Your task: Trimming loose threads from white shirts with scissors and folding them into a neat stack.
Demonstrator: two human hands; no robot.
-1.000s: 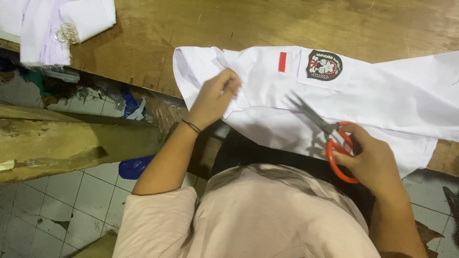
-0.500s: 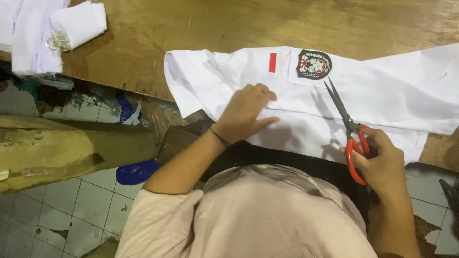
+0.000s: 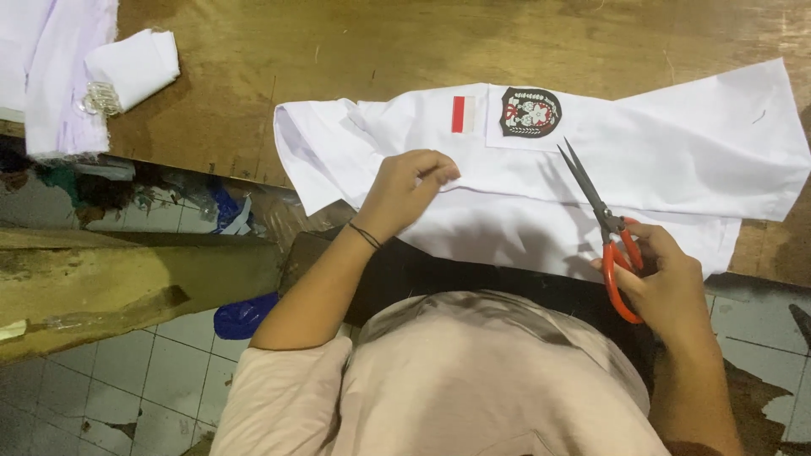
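Note:
A white shirt (image 3: 676, 152) lies spread on the wooden table (image 3: 355, 51), with a red and white strip (image 3: 461, 114) and a dark round badge (image 3: 530, 111) sewn on it. My left hand (image 3: 407, 187) rests on the shirt's near fold, fingers curled and pinching the cloth. My right hand (image 3: 663, 279) grips scissors with orange handles (image 3: 601, 221). Their blades are nearly closed and point up toward the badge, lying over the shirt.
Folded white cloth (image 3: 133, 67) and more white fabric (image 3: 59, 76) sit at the table's far left. Below the table edge are a wooden beam (image 3: 127, 279), a blue object (image 3: 245, 314) and tiled floor (image 3: 101, 380).
The scissors swung from lying across the shirt to pointing up toward the badge. My left hand shifted right along the fold, from near the collar end.

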